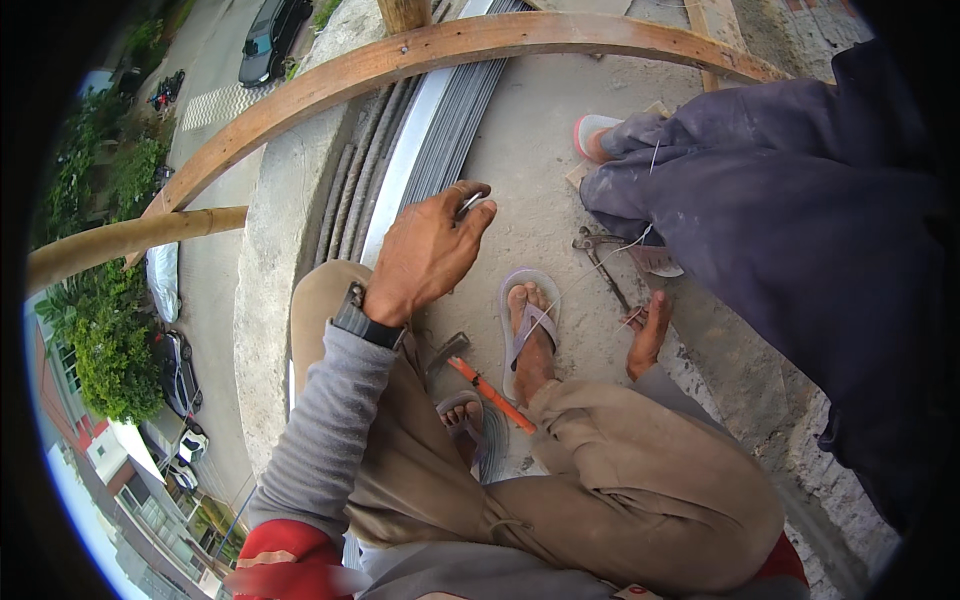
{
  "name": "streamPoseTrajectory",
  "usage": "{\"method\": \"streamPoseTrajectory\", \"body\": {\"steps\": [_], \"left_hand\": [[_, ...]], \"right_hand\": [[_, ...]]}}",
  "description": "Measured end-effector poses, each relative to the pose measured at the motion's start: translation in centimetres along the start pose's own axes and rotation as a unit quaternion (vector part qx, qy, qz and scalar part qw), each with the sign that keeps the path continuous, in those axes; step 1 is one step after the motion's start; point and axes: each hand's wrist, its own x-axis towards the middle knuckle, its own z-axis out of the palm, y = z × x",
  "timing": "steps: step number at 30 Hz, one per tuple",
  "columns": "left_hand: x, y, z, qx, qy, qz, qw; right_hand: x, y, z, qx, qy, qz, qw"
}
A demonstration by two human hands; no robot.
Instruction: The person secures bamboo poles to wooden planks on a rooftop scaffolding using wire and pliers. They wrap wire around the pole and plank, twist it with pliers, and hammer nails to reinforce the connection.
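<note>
My left hand [428,250], with a dark watch at its wrist, is raised over the concrete floor beside the metal strips. Its thumb and fingers pinch a small, thin, whitish piece [468,204] whose kind I cannot make out. Low on the right, my right hand [648,335] is partly hidden by my knee. Its fingers are closed on a thin pale wire [603,273], which runs up towards a co-worker's dark trousers. Near that hand lies a rusty metal tool [612,272] with a jaw-like head. A hammer with an orange handle [490,393] rests by my feet.
A curved wooden rail [460,47] crosses ahead, with a round pole [140,240] at left. Metal strips [440,130] and ribbed bars [350,190] lie along the concrete ledge [265,290]; a street lies far below. The co-worker's legs [740,190] stand close on the right.
</note>
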Motion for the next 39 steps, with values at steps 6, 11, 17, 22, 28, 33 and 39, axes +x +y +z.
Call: {"method": "streamPoseTrajectory", "body": {"steps": [6,11,17,22,28,33,39], "left_hand": [[-4.4,-6.4,-7.0,-0.069,0.131,0.014,0.989],[-12.8,-19.0,-8.3,-0.086,0.330,-0.189,0.921],[-17.4,-30.6,5.3,0.112,0.290,-0.237,0.921],[-16.8,-33.9,8.4,0.235,0.210,-0.207,0.926],[-16.1,-33.8,6.3,0.286,0.186,-0.168,0.925],[-16.3,-30.6,6.1,0.285,0.228,-0.179,0.914],[-16.1,-30.4,5.9,0.299,0.206,-0.225,0.904]], "right_hand": [[-5.4,-1.0,-0.4,-0.337,-0.313,-0.047,0.887],[-4.5,-2.5,5.8,-0.214,-0.498,0.096,0.835],[-4.2,-4.1,12.5,-0.424,-0.665,-0.047,0.612],[-5.3,-3.9,15.8,-0.506,-0.683,-0.044,0.525],[-4.9,-3.5,17.2,-0.538,-0.689,-0.100,0.475],[-4.5,-2.9,17.2,-0.537,-0.699,-0.064,0.467],[-4.5,-3.0,15.8,-0.505,-0.676,-0.061,0.533]]}}
